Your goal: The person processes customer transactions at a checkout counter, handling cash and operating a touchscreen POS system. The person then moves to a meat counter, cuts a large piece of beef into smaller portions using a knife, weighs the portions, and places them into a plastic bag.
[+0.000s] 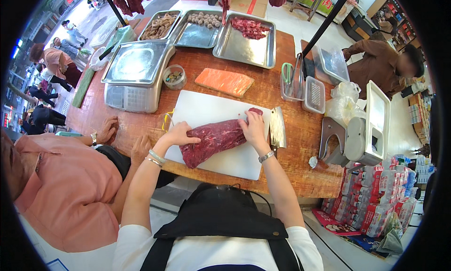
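Note:
A long slab of dark red raw meat lies slantwise across a white cutting board. My left hand grips its left end, thumb on top and fingers over the far side. At the other end my right hand holds the meat with bent fingers. Just past the right fingertips is a small red piece of meat; whether it joins the slab I cannot tell. A cleaver rests along the board's right edge, its handle towards me.
Beyond the board are orange-topped wrapped slab, a scale and steel trays of meat. A machine stands right of the wooden table. Someone in pink sits close on my left, hands on the table.

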Available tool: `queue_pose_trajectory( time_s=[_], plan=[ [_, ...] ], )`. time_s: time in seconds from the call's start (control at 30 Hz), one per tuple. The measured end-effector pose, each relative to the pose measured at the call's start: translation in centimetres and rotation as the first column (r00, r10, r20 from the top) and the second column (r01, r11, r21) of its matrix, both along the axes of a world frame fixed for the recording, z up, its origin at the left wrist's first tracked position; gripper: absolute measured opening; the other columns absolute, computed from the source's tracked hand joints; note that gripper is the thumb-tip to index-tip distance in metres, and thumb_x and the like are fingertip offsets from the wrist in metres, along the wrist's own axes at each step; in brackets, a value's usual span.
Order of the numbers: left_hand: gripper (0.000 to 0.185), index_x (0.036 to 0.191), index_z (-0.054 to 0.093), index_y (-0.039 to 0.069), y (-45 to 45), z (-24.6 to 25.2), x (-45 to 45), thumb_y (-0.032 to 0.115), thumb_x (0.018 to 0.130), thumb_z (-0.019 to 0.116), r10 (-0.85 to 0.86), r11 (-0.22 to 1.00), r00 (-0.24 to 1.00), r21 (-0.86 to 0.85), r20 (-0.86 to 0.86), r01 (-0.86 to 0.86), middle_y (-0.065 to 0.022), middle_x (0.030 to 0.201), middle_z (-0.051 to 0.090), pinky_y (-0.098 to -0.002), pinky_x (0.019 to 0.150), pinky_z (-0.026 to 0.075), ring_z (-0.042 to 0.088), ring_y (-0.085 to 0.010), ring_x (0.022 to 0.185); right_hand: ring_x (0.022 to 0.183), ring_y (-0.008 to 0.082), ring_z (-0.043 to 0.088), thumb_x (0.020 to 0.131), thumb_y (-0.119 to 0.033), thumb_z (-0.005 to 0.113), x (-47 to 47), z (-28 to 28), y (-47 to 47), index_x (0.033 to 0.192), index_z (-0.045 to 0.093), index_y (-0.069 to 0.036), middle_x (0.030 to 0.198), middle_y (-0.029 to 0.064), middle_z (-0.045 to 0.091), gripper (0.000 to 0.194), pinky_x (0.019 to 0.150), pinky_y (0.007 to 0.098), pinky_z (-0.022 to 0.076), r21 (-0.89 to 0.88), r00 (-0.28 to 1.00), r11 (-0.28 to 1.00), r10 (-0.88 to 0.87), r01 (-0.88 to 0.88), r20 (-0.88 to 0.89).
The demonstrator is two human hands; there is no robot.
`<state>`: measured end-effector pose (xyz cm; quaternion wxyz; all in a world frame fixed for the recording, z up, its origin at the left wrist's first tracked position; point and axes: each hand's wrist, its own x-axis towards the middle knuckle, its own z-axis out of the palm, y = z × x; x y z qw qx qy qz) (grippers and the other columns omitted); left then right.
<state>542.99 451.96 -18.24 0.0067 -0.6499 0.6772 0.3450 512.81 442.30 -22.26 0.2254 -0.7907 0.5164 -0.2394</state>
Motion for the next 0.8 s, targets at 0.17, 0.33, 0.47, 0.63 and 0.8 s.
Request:
queue_pose_trajectory(
  time_s=[0.17,0.33,0.47,0.63,0.8],
  plan=[
    [0.085,0.129,0.052,0.003,2.5,0.8,0.8,0.062,0.069,0.07,0.063,0.968,0.998,-0.24,-0.03,-0.069,-0.0204,0.116,0.061,-0.0472,0.102,0.036,0.056,-0.0357,0.111,0.118,0.0287,0.046,0.084,-0.04,0.064,0.2,1.1,1.4,0.127,0.055,-0.008,0.122,0.0093,0.057,0.054,0.092,0.0472,0.0391,0.108,0.961,0.987,0.144,-0.121,-0.235],
    [0.086,0.132,0.047,0.009,3.9,2.0,3.4,0.054,0.066,0.077,-0.186,0.977,0.937,-0.04,0.296,0.207,-0.014,0.1,0.067,-0.0474,0.102,0.032,0.061,-0.0317,0.101,0.118,0.0275,0.047,0.084,-0.033,0.066,-0.6,1.0,2.4,0.125,0.056,-0.009,0.121,0.0081,0.058,0.048,0.092,0.0473,0.0393,0.082,0.967,0.987,0.149,-0.135,-0.209],
    [0.04,0.104,0.063,0.012,4.9,4.3,5.1,0.036,0.074,0.072,-0.21,0.962,0.898,-0.082,0.388,0.26,-0.0089,0.091,0.067,-0.04,0.078,0.041,0.063,-0.0278,0.09,0.118,0.0262,0.047,0.085,-0.033,0.066,-0.7,0.4,2.6,0.124,0.056,-0.011,0.123,0.0058,0.056,0.046,0.093,0.0463,0.0396,0.061,0.972,0.991,0.129,-0.119,-0.194],
    [0.014,0.083,0.068,0.014,6.4,6.2,5.7,0.022,0.072,0.07,-0.388,0.885,0.82,-0.079,0.421,0.459,-0.0024,0.088,0.066,-0.0387,0.081,0.042,0.061,-0.0222,0.094,0.119,0.0274,0.046,0.083,-0.028,0.067,0.1,0.6,3.4,0.122,0.056,-0.009,0.126,0.0083,0.053,0.045,0.093,0.0472,0.039,-0.072,0.974,0.993,0.076,-0.093,-0.212],
    [0.008,0.069,0.07,0.017,5.2,6.0,3.7,0.025,0.07,0.066,-0.522,0.783,0.614,0.047,0.591,0.62,-0.0035,0.07,0.066,-0.0394,0.077,0.041,0.064,-0.022,0.075,0.121,0.0292,0.045,0.078,-0.017,0.069,2.3,2.6,6.4,0.118,0.057,-0.007,0.128,0.0094,0.051,0.043,0.097,0.0468,0.0371,-0.228,0.972,0.952,0.168,-0.203,-0.164]
  ],
)
